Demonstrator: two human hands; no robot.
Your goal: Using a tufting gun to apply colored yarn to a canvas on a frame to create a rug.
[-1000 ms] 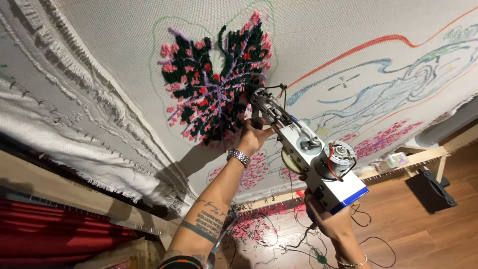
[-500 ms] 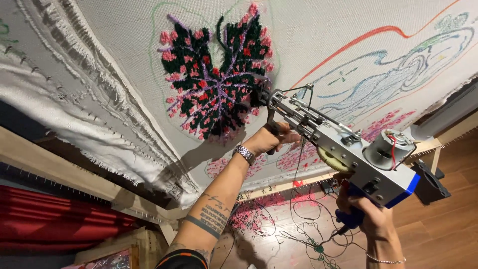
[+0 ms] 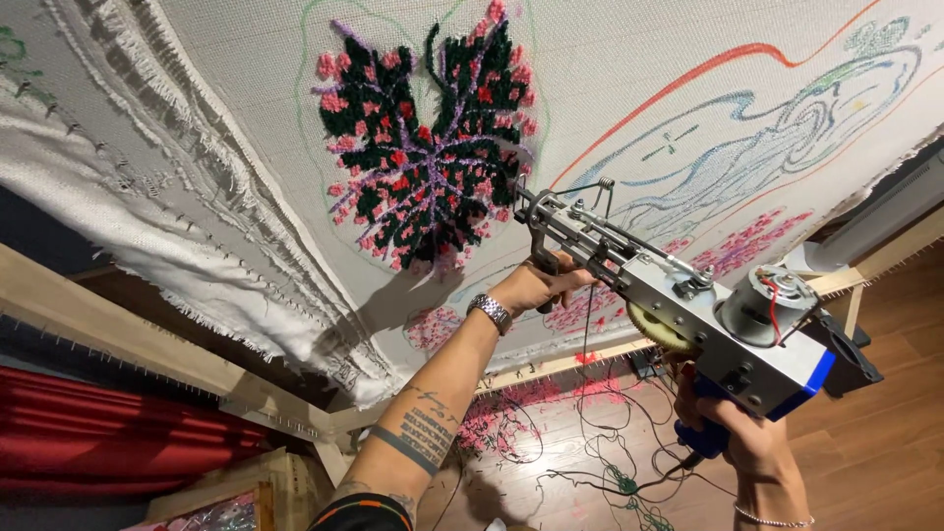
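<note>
Head view. Your left hand [image 3: 536,285] is wrapped shut around the dark front grip of the grey metal tufting gun with the blue rear handle [image 3: 688,315], fingers curled under the gun's long nose. A silver link wristwatch [image 3: 490,313] sits just behind that hand, on a tattooed forearm.

Your right hand [image 3: 737,438] is clenched on the blue rear handle, fingers closed tight beneath the gun's body — a thin bracelet [image 3: 772,519] circles the wrist below it. Above those fingers sit the yellowish gear and the round silver motor with its red wire.

The gun runs between your two hands, tilted, its needle end just past your left fingers and right up against the white stretched backing cloth [image 3: 639,59]; whether the tip touches or pierces the cloth cannot be told.

Just beyond the left fingertips, on the cloth: the tufted patch of dark green, pink, red and purple yarn [image 3: 428,147], shaped like spread wings. To the far side of the gun, drawn outlines in red, blue and green.

Below your right fingers — loose pink and green yarn scraps [image 3: 511,413] and dark cords on the brown wooden floor [image 3: 885,442]. A pale wooden frame [image 3: 147,344] holds the cloth's frayed edge, well apart from both hands.
</note>
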